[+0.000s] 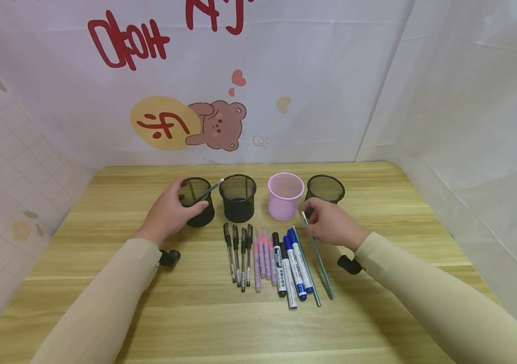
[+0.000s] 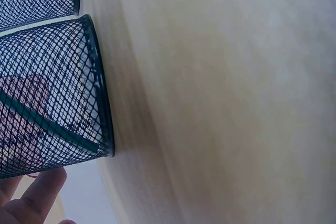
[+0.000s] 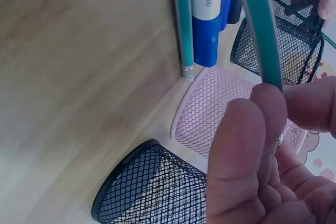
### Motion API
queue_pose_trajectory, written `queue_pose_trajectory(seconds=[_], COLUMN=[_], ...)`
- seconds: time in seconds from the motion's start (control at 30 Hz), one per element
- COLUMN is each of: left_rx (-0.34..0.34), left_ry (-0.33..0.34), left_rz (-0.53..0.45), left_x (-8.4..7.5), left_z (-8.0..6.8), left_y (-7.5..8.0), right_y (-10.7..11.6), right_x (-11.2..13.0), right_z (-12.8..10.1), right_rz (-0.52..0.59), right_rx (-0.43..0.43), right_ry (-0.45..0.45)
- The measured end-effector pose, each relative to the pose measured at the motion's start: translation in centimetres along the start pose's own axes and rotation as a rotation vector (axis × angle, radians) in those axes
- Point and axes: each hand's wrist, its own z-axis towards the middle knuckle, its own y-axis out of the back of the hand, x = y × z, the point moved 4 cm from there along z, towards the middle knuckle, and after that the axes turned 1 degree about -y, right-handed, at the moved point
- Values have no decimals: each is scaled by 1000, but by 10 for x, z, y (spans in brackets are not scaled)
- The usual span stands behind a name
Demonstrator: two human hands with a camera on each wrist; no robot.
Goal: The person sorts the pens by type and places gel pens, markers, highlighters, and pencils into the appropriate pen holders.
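My left hand (image 1: 167, 212) holds the leftmost black mesh pen cup (image 1: 202, 218), fingers at its far left side and thumb across the front. A green pencil (image 1: 213, 186) leans in that cup, its eraser end sticking out over the right rim; the left wrist view shows its lower part through the mesh. Between thumb and fingers, my right hand (image 1: 333, 222) pinches another green pencil (image 1: 322, 265) near its eraser end, in front of the rightmost black mesh cup (image 1: 325, 187). A third green pencil (image 3: 184, 24) lies beside the blue-capped markers (image 1: 301, 265).
Between the outer cups stand a second black mesh cup (image 1: 238, 210) and a pink mesh cup (image 1: 283, 206). Black-capped gel pens (image 1: 243, 263), pink highlighters (image 1: 258, 265) and black-capped markers (image 1: 279, 270) lie in a row on the wooden table (image 1: 185, 323). Cloth hangs behind and at both sides.
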Motion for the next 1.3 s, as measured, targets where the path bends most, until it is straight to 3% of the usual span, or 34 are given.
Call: queue_pose_trajectory(seconds=[0.8,1.3], left_rx=[-12,2], left_ry=[-3,2], left_rz=[-10,-3], left_x=[2,0], left_z=[1,1], left_y=[-1,0], right_y=[8,14], right_x=[8,18], right_z=[2,2], right_rz=[14,173], right_rx=[-83,-191], right_ry=[44,76])
